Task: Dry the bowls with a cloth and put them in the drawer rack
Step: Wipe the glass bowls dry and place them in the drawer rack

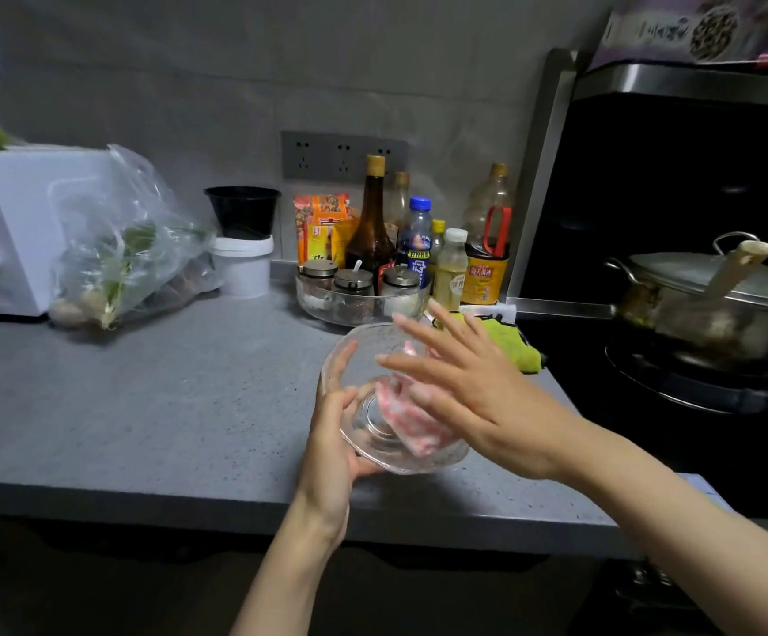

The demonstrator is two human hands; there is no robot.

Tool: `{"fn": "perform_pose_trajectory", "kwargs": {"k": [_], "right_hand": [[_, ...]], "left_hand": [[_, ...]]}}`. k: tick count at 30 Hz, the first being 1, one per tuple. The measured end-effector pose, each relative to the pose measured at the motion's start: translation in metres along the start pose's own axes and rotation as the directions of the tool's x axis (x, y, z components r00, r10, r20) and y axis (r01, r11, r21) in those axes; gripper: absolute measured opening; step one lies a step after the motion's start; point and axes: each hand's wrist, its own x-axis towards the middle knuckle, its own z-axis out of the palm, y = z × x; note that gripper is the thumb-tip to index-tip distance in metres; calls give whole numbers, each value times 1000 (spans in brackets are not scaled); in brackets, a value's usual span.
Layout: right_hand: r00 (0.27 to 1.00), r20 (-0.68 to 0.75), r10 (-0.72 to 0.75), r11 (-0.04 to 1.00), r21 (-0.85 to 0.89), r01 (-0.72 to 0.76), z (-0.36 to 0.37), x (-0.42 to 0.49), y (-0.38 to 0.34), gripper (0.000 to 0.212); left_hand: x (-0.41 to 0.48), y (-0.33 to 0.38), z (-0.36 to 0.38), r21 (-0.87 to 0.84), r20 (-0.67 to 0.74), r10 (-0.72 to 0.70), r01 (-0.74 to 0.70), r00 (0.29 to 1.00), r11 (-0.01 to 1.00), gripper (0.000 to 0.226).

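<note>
the right hand [478, 387] is seen with its fingers straight and fanned apart, gripping nothing; a pink-and-white cloth [411, 424] is pressed by its palm side against the inside of the glass bowl [372, 330]. the left hand [333, 433] is curled round the bowl from the outside, with the thumb laid on the near wall and the fingers seen through the glass on the far wall. the bowl is held in the air above the front part of the grey counter [166, 406], not set down on it. it is tilted, so that its mouth is turned up and to the right, toward the right hand, and its base toward the left palm. the axis of the bowl therefore runs roughly from one hand to the other, and the cloth is met from the open side. the wiping is judged to be under way, and the next sweep would likely be served by the bowl being turned in the left hand while the cloth is pressed round the wall. no drawer rack is shown, so its direction from the hands cannot be told. a yellow-green rag [510, 346] lies just behind the right hand, near the stove.
</note>
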Motion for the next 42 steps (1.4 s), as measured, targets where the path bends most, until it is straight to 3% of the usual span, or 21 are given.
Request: {"fn": "perform_pose_trajectory", "kwargs": {"k": [3,6,11,14,17,19,22,25,28,31,34,36,39,42], "right_hand": [[983,177,-48,982,-170,79,6,-12,0,63],[979,201,-20,963,-260,73,18,-24,-10,71],[996,91,-21,993,114,11,43,-35,-58,79],[997,61,-43,987,156,33,54,-36,-60,84],[994,69,-89,987,-127,97,56,-38,-30,72],[994,38,-103,917,-383,110,54,-37,-9,56],[994,-17,-109,846,-526,84,60,-35,0,56],[997,-82,-14,912,-410,-21,80,-39,-26,71],[995,-96,1,991,-131,-13,89,-39,-48,74],[988,-104,-112,990,-100,101,79,-40,-29,60],[957,-141,-254,889,-424,173,66,-42,6,38],[935,-189,-298,852,-495,171,62,-45,17,57],[911,-288,-295,872,-470,134,61,-40,4,64],[914,-332,-232,920,-381,94,67,-33,-18,43]], "left_hand": [[0,-5,-1,-12,5,57,-57,998,998,40],[0,-13,-1,1,-74,114,-114,991,993,45],[1,-19,7,-91,-201,149,-169,968,981,46],[3,-21,5,-108,-164,151,-170,975,980,41],[1,-21,-5,-46,-133,173,-181,976,982,42],[1,-23,-12,67,-83,190,-185,978,981,45],[1,-24,-14,144,-35,242,-235,970,961,46],[0,-25,-3,155,-53,346,-334,937,930,45],[3,-29,2,146,-73,394,-381,916,913,44],[4,-28,-4,83,-68,341,-335,938,939,43],[3,-25,-14,137,48,181,-186,982,973,46],[3,-25,-17,155,114,59,-76,992,985,50],[0,-29,-6,112,79,82,-91,994,990,55],[-4,-37,10,58,-33,171,-169,985,984,52]]}}
